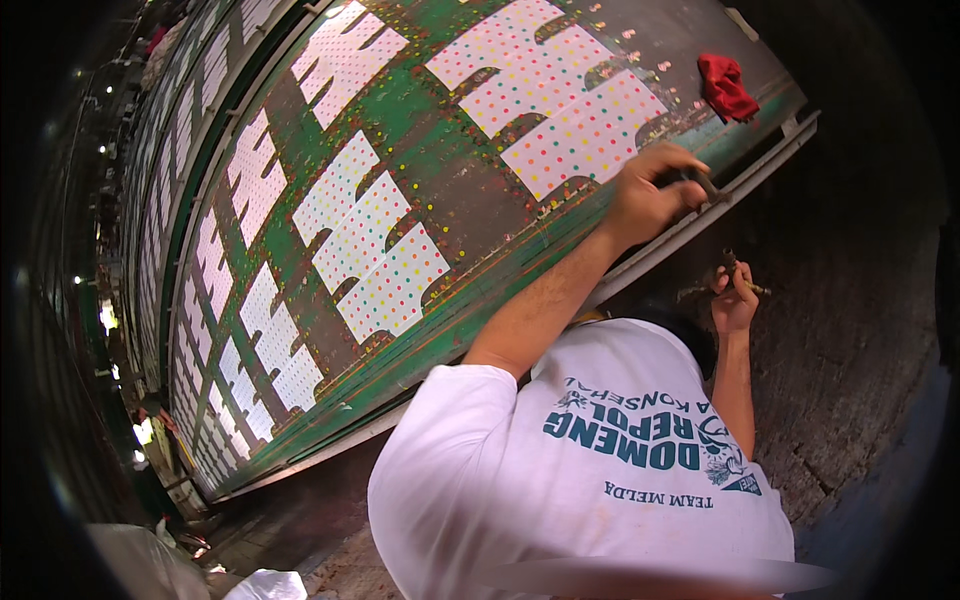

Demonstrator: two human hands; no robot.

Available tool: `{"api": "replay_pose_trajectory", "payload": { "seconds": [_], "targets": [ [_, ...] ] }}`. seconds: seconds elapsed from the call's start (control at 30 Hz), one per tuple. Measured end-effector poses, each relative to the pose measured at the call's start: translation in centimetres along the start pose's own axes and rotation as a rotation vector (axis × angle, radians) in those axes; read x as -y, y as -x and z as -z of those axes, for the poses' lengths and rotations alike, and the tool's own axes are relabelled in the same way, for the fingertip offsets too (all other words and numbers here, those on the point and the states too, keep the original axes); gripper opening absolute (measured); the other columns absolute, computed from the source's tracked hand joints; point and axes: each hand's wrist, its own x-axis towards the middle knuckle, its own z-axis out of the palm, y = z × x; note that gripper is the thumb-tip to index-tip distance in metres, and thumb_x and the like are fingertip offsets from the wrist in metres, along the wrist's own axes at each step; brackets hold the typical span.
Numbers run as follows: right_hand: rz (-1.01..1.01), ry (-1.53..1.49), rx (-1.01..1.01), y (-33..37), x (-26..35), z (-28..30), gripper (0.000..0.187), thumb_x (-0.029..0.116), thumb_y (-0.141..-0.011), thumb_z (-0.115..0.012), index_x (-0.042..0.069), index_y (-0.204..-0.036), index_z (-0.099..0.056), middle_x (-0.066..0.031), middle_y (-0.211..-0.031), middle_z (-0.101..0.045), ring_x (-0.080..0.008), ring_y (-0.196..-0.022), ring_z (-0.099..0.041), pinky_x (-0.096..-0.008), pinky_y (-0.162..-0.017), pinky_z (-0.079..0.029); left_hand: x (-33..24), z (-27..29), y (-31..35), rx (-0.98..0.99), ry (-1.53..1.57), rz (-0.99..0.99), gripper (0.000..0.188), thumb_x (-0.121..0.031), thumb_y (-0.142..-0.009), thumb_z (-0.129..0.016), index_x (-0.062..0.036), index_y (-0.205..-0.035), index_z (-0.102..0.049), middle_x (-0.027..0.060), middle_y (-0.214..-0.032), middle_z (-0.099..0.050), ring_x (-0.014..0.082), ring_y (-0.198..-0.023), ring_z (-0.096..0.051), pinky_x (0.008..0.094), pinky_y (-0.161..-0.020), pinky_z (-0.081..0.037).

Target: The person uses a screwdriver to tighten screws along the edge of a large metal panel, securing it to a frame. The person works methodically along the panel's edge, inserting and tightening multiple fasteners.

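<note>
My left hand (652, 195) reaches over the near edge of the long green printing table (470, 290). Its fingers are curled in, close to a small dark piece (708, 187) by the metal edge rail (765, 165); some blur hides what they grip. Lower and to the right, off the table, my right hand (737, 302) is closed on a small brass-coloured metal piece (730, 262), which has a thin crosswise part. White dotted fabric panels (585, 140) lie flat on the table beyond my left hand.
A crumpled red cloth (727, 88) rests on the table's right end. More dotted panels (370, 245) run leftward in rows, with a second table (190, 110) behind. Clear plastic (265, 585) lies at lower left. The floor (830, 390) is dark and rough.
</note>
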Motion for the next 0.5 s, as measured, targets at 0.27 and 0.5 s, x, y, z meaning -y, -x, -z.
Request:
{"api": "replay_pose_trajectory", "payload": {
  "seconds": [0.27,0.5],
  "targets": [
    [0.036,-0.113,0.016,-0.7,0.3,-2.0,0.011,0.018,-0.104,-0.065,0.008,-0.108,-0.070,-0.0048,-0.083,-0.066,-0.0164,-0.084,-0.060,-0.0292,-0.069,-0.041,2.3,10.2,4.1,-0.558,1.154,0.544,0.028,-0.040,-0.099,-0.073,-0.0134,-0.093,-0.070,0.0035,-0.099,-0.070,0.0188,-0.089,-0.067,0.0307,-0.065,-0.058],
    [-0.009,-0.145,0.012,-1.1,-0.2,-5.2,0.017,0.022,-0.106,-0.065,0.010,-0.095,-0.064,-0.0013,-0.076,-0.061,-0.0135,-0.076,-0.050,-0.0289,-0.065,-0.037,-0.6,23.8,8.7,-0.870,0.784,0.349,0.014,-0.025,-0.099,-0.070,-0.0116,-0.098,-0.068,0.0053,-0.103,-0.071,0.0184,-0.082,-0.067,0.0324,-0.065,-0.059]
  ]
}}
